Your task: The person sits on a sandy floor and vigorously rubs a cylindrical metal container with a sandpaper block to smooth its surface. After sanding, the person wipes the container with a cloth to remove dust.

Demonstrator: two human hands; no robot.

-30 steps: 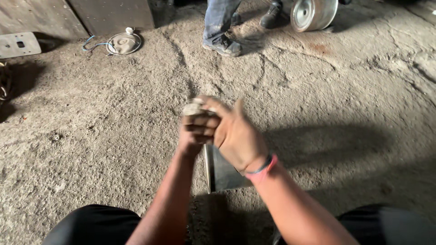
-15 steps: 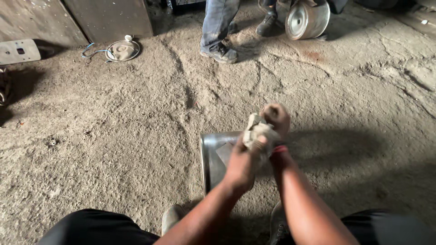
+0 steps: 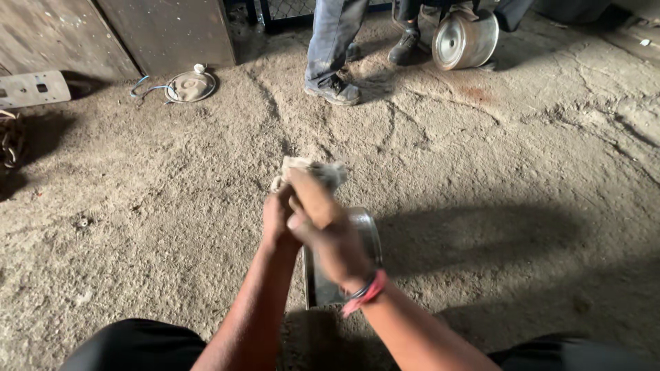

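Both my hands are pressed together over the dusty floor, gripping a crumpled grey-white rag [image 3: 311,170] that sticks out above my fingers. My left hand [image 3: 278,216] holds the rag from below and left. My right hand [image 3: 323,223], with a red and dark band at the wrist, wraps over it from the right. Just beneath my hands a shiny metal can-like vessel [image 3: 357,240] lies on the ground between my knees, partly hidden by my right forearm.
Another person's legs in jeans and dark shoes [image 3: 333,88] stand at the back. A round metal vessel [image 3: 464,40] lies on its side beside them. A flat round object with a cable [image 3: 190,86] and a pale plate [image 3: 31,89] sit back left by wooden boards.
My hands with the rag have swung from the right of the metal vessel back to the left and up, and the view has tilted slightly.
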